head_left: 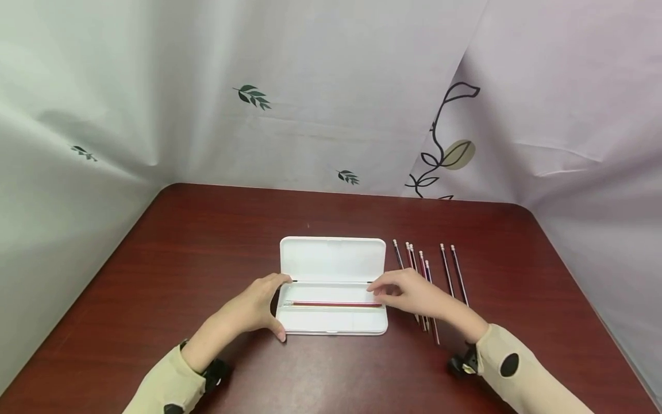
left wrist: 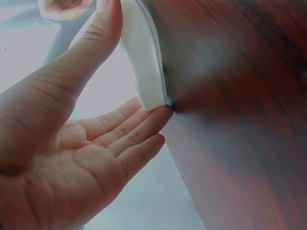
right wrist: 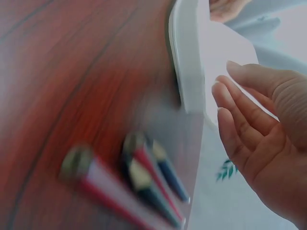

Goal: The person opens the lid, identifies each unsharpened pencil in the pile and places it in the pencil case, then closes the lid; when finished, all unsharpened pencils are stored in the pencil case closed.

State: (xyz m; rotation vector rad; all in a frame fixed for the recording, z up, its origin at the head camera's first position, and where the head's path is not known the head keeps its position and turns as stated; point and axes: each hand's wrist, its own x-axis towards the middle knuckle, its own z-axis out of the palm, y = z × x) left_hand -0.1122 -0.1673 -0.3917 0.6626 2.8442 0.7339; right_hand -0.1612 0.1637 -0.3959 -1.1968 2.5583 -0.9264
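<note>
A white pencil case (head_left: pixel 331 325) lies with its lid (head_left: pixel 333 259) raised. At least one red striped pencil (head_left: pixel 336 304) lies lengthwise inside; whether there is a second beside it I cannot tell. My left hand (head_left: pixel 253 306) holds the case's left end, thumb at the front corner and fingers by the hinge side. In the left wrist view several fingertips touch the case's edge. Over the right end hovers my right hand (head_left: pixel 405 292), its fingers bent near the pencil's tip. The right wrist view shows a gap between thumb and fingers, with nothing between them.
To the right of the case several loose pencils (head_left: pixel 447 270) in dark and red colours lie on the brown table (head_left: pixel 217 230), some partly under the right forearm. A pale curtain (head_left: pixel 320 132) with leaf prints hangs behind the table's far edge.
</note>
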